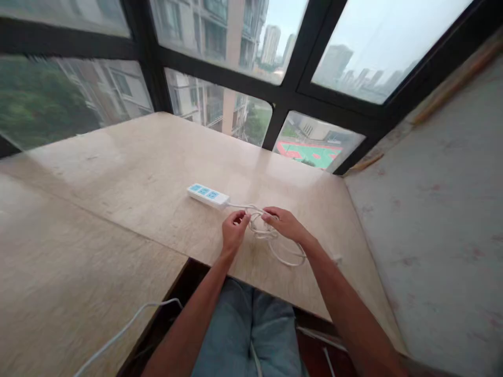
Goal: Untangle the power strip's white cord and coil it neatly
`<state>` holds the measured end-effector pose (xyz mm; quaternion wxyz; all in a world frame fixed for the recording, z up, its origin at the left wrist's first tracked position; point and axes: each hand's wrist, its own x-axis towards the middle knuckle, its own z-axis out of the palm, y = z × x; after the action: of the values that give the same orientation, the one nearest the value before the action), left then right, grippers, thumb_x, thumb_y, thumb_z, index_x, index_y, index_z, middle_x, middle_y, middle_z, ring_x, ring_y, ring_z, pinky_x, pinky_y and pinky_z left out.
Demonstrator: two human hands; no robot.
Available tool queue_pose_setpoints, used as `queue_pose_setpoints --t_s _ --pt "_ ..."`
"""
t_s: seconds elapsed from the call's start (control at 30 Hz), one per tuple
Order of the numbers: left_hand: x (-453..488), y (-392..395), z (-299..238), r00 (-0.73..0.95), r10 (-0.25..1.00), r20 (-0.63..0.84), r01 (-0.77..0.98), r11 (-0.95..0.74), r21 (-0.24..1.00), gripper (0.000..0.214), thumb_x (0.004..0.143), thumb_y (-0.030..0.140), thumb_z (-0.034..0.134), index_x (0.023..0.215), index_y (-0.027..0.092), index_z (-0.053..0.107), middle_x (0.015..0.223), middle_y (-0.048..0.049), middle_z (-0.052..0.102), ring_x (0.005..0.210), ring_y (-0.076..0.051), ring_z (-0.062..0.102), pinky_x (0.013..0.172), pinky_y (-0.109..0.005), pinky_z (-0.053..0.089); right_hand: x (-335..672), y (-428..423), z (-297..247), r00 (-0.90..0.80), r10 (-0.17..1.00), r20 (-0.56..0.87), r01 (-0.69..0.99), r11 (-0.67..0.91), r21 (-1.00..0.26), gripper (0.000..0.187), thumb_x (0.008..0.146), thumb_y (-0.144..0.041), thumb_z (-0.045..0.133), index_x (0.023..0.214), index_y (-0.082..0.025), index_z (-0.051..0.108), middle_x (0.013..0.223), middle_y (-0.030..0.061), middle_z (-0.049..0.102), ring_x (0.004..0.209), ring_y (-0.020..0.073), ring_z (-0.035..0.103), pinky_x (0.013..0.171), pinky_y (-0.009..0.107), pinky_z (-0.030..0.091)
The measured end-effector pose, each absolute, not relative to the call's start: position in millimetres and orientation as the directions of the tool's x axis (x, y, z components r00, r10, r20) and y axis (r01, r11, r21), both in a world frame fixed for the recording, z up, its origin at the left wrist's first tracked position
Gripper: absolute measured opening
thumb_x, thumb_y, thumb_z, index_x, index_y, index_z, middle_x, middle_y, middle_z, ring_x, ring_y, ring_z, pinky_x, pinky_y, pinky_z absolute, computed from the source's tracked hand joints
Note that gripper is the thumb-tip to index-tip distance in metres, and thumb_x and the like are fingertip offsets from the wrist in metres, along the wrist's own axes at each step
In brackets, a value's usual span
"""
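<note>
A white power strip [207, 195] with blue sockets lies on the beige stone window ledge [137, 167]. Its white cord [275, 250] runs right from the strip and lies in loose loops under my hands. My left hand [233, 231] is closed in a pinch on the cord just right of the strip. My right hand [286, 223] is curled over the coiled part, fingers gripping a loop. The two hands sit close together, almost touching, near the ledge's front edge.
Large black-framed windows [283, 99] rise behind the ledge. A plastered wall [432, 209] closes off the right side. Another white cable [118, 335] crosses the lower left surface. My jeans-clad legs [251, 335] are below the ledge edge.
</note>
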<state>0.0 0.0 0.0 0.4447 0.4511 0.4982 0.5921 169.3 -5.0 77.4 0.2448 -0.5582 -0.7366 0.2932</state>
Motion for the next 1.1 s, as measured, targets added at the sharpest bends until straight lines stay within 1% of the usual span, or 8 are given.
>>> queue_pose_setpoints --t_s 0.13,0.23,0.37,0.5,0.57,0.67,0.83,1.1 --pt "9 5 3 -0.092 0.992 0.086 -0.261 -0.107 0.959 0.03 0.074 0.039 0.073 0.089 0.013 0.072 0.085 -0.006 0.072 0.074 -0.015 0.063 0.07 -0.026 0.049 174 -13 82 -0.183 0.979 0.087 0.656 0.187 -0.731 0.031 0.083 -0.041 0.065 0.103 -0.017 0.067 0.097 0.0065 0.07 0.084 0.0192 0.064 0.076 0.032 0.049" --pt "20 11 7 -0.026 0.996 0.087 -0.331 -0.09 0.939 0.027 0.075 0.039 0.072 0.087 0.014 0.072 0.079 -0.0039 0.07 0.068 -0.014 0.062 0.063 -0.024 0.049 171 -22 85 -0.1 0.974 0.205 0.699 0.216 -0.682 0.027 0.079 -0.038 0.07 0.096 -0.017 0.065 0.09 0.0056 0.066 0.076 0.0173 0.06 0.068 0.03 0.048" --pt "35 20 15 0.029 0.998 0.047 -0.379 -0.032 0.925 0.025 0.076 0.037 0.068 0.084 0.014 0.073 0.073 -0.0028 0.068 0.064 -0.013 0.061 0.057 -0.024 0.049 165 -33 84 -0.089 0.894 0.44 0.843 0.303 -0.444 0.016 0.085 -0.028 0.063 0.097 -0.018 0.062 0.091 0.0086 0.063 0.085 0.0218 0.057 0.075 0.035 0.048" --pt "42 28 28 0.203 0.979 -0.017 -0.51 0.121 0.851 0.019 0.071 0.028 0.066 0.081 0.013 0.072 0.083 -0.0062 0.071 0.078 -0.017 0.067 0.075 -0.03 0.055 170 -35 75 -0.195 0.794 0.576 0.933 0.331 -0.141 0.015 0.092 -0.023 0.053 0.103 -0.017 0.062 0.096 0.012 0.063 0.091 0.0251 0.055 0.082 0.039 0.046" --pt "43 31 33 0.303 0.952 -0.044 -0.58 0.221 0.784 0.018 0.072 0.028 0.065 0.078 0.012 0.071 0.089 -0.0089 0.073 0.086 -0.019 0.069 0.085 -0.034 0.054 178 -34 66 -0.21 0.747 0.631 0.944 0.322 -0.068 0.017 0.094 -0.022 0.051 0.106 -0.017 0.062 0.098 0.0121 0.064 0.091 0.0247 0.055 0.081 0.039 0.046" --pt "45 33 35 0.368 0.918 -0.146 -0.538 0.339 0.772 0.024 0.075 0.034 0.067 0.079 0.011 0.07 0.088 -0.0108 0.074 0.085 -0.02 0.07 0.085 -0.034 0.055 190 -31 50 -0.229 0.703 0.673 0.946 0.323 -0.016 0.019 0.095 -0.022 0.051 0.109 -0.017 0.062 0.099 0.0121 0.064 0.092 0.0242 0.056 0.081 0.038 0.045" --pt "50 29 23 0.33 0.906 -0.264 -0.354 0.378 0.855 0.028 0.074 0.036 0.074 0.078 0.009 0.069 0.075 -0.0092 0.072 0.071 -0.016 0.07 0.073 -0.029 0.057 199 -35 30 -0.219 0.737 0.64 0.937 0.341 -0.072 0.021 0.095 -0.022 0.051 0.11 -0.015 0.065 0.098 0.013 0.065 0.091 0.0241 0.056 0.081 0.038 0.046" --pt "42 19 17 0.298 0.885 -0.358 -0.211 0.427 0.879 0.017 0.076 0.026 0.067 0.073 0.01 0.068 0.065 -0.0063 0.069 0.056 -0.014 0.067 0.054 -0.024 0.055 194 -31 48 -0.142 0.914 0.38 0.861 0.304 -0.409 0.021 0.094 -0.03 0.055 0.103 -0.019 0.069 0.09 0.0083 0.065 0.087 0.0205 0.06 0.08 0.033 0.047"
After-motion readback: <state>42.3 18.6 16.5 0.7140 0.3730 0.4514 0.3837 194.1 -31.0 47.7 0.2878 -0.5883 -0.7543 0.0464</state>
